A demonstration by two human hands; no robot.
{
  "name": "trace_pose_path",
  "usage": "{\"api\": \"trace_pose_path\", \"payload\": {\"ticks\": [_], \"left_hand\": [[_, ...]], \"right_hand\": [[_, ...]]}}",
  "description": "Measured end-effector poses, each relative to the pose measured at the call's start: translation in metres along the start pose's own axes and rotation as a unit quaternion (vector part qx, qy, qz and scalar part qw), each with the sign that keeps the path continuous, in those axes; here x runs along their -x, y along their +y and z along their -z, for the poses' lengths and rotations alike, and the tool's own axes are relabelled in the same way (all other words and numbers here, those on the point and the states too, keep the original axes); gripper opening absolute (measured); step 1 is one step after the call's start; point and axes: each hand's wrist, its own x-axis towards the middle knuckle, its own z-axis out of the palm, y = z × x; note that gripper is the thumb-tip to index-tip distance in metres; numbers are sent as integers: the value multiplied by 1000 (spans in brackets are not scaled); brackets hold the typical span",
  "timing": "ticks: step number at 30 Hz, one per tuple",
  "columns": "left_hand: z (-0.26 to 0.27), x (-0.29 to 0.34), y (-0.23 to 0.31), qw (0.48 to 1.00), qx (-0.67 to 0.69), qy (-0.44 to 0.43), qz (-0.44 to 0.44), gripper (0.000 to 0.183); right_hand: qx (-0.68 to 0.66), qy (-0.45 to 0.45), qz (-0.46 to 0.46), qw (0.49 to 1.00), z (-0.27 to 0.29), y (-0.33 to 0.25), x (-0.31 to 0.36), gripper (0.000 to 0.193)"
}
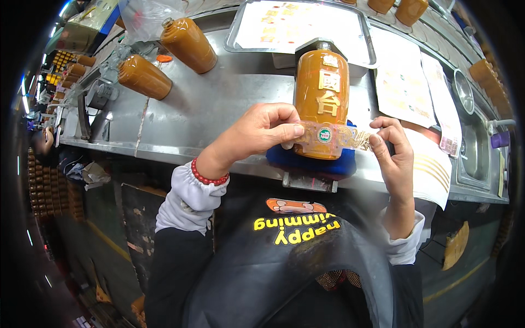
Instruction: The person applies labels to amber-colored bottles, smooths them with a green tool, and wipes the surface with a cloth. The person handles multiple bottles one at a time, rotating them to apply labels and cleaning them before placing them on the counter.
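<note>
A glossy brown bottle [321,82] with raised gold characters lies in front of me, its neck pointing away, in a holder with a dark blue pad [345,165]. Across its lower part runs a clear, patterned decal strip [339,135] with a green round emblem. My left hand [262,128] is closed, its thumb pressing the strip's left end against the bottle. At the other end, the bent thumb and fingers of my right hand [395,153] pinch the strip's gold-patterned tip, which stands off the bottle's side.
Two plain brown bottles [188,45] stand at the left of the metal table [235,104]. Behind the holder lies a tray [298,24] of decal sheets. More printed sheets [402,76] lie at the right, beside a metal bowl [463,92] and a sink [474,156].
</note>
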Motion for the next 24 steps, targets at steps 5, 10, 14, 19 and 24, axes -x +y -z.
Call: {"api": "trace_pose_path", "payload": {"ticks": [5,10,14,19,24], "left_hand": [[0,-2,0,1000,-24,17,3,19],[1,-4,-1,998,-58,31,-7,18],[1,-4,-2,997,-72,36,-12,19],[-1,-5,-4,996,-75,51,-25,21],[-5,-6,-2,978,-178,95,-59,24]], "right_hand": [[-10,4,-12,1000,-1,9,3,19],[-19,2,-13,1000,-4,12,1,19],[-21,-3,-24,999,-5,13,1,19],[-15,-3,-24,1000,-6,15,0,19],[-22,-6,-29,999,-8,17,0,19]]}}
